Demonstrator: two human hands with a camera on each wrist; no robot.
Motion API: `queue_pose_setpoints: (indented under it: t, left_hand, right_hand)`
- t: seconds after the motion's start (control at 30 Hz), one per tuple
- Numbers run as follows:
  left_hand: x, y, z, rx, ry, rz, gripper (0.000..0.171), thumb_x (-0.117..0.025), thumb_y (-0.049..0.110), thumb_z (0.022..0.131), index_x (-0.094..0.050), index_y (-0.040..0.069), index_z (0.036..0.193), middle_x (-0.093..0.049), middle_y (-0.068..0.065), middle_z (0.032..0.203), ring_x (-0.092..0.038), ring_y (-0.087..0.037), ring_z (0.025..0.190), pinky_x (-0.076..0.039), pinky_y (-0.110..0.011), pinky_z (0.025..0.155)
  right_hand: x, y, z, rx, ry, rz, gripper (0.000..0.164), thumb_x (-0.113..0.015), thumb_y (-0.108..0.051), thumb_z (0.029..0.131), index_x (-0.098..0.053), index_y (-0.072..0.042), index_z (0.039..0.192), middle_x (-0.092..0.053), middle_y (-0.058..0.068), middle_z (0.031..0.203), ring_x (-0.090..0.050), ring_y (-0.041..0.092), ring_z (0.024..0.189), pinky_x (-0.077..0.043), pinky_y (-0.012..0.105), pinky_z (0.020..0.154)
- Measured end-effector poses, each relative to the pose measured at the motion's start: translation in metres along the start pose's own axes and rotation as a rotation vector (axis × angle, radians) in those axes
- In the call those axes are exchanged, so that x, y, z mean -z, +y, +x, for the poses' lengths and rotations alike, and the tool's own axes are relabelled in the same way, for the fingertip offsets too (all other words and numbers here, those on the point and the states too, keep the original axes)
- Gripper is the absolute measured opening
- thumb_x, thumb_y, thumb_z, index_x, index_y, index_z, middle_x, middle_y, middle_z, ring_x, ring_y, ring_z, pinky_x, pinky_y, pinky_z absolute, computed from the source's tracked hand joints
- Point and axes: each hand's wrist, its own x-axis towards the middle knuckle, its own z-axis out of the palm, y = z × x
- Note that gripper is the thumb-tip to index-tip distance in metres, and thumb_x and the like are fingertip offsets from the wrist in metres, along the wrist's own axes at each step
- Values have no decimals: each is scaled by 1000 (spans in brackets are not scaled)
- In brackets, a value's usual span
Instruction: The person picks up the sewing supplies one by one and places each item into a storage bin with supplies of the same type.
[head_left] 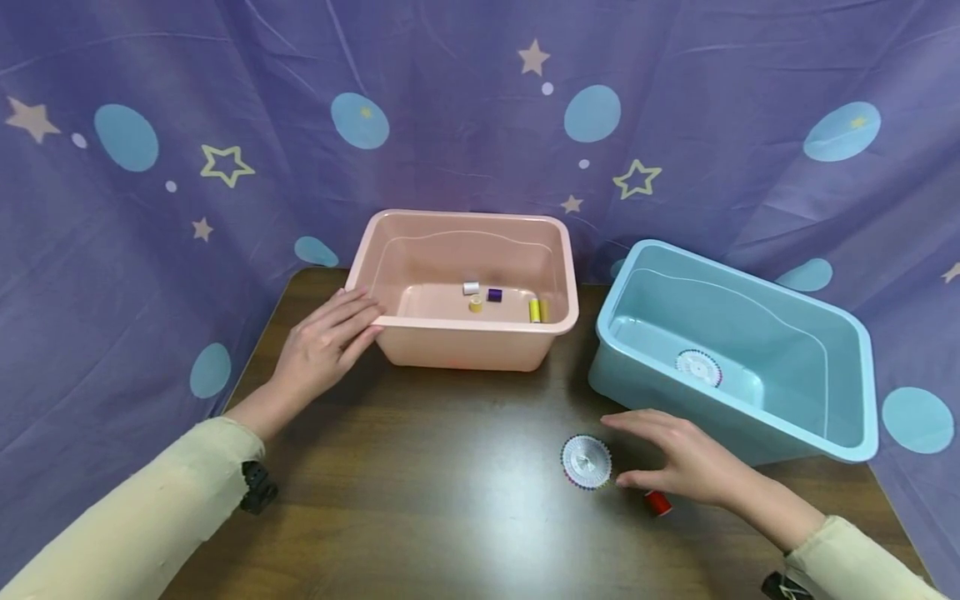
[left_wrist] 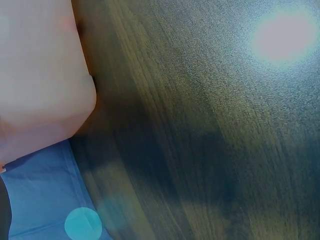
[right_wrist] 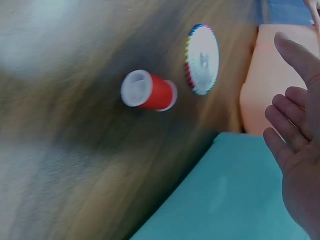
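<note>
My left hand (head_left: 327, 335) rests on the near-left corner of the pink bin (head_left: 465, 346), fingers over its rim. Above the table, my right hand (head_left: 686, 458) is held with fingers spread and nothing between them. Just left of its fingertips lies a round pin wheel (head_left: 587, 462) with coloured pin heads along its edge. A spool of red thread (head_left: 657, 502) lies on its side below the right hand, partly covered by it in the head view. The right wrist view shows this red spool (right_wrist: 150, 90) whole, near the pin wheel (right_wrist: 203, 60).
Inside the pink bin are a white spool (head_left: 471, 287), a purple spool (head_left: 494, 295), a pale yellow spool (head_left: 476, 305) and a bright yellow spool (head_left: 535, 311). The blue bin (head_left: 675, 408) at the right holds another pin wheel (head_left: 699, 367). A purple curtain (head_left: 465, 108) hangs behind.
</note>
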Motion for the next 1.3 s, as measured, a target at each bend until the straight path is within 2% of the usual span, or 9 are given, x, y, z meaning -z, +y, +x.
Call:
queue_pose_setpoints:
  t: [0.17,0.3,0.43,0.73,1.0,1.3]
  left_hand:
    - [1,1,1,6,-8,1,45,-59,39,112,-78,0,122,-76,-18,125,-68,-41,126,-35,-38,129]
    - [1,2,1,13,-8,-1,44,-60,38,111,-78,-1,122,-77,-19,124,-68,-41,126,-34,-37,130]
    - [0,1,1,13,-9,-1,45,-60,39,111,-78,-1,122,-77,-19,124,-68,-41,127,-34,-37,130]
    - [1,1,1,11,-14,-3,43,-61,37,111,-78,-1,123,-77,-17,125,-68,-40,127,-35,-37,129]
    - [2,2,1,12,-11,8,46,-58,39,112,-78,0,123,-77,-18,124,-69,-40,126,-36,-36,129]
    - [2,1,1,10,-13,8,47,-57,41,112,-78,0,123,-77,-18,123,-68,-40,126,-35,-36,129]
  right_hand:
    - [-3,5,-15,-33,-12,8,74,-95,-41,81,-66,-17,145,-69,-6,140,-67,21,127,-59,32,103]
    - [-7,8,-25,-36,-13,34,78,-97,-40,79,-66,-14,146,-69,-4,141,-67,19,127,-49,15,107]
    - [-11,9,-34,-30,-10,47,81,-99,-36,75,-65,-11,145,-69,-3,142,-67,18,127,-41,7,109]
    - [-21,17,-56,-1,21,22,81,-101,-32,72,-67,-11,143,-71,-1,137,-70,18,121,-37,3,109]
    - [-27,18,-70,-51,23,2,71,-98,-37,76,-71,-17,139,-73,-6,133,-71,16,117,-50,11,103]
    - [-35,20,-80,-64,57,-11,63,-98,-36,77,-74,-20,133,-75,-8,126,-71,13,112,-50,10,99]
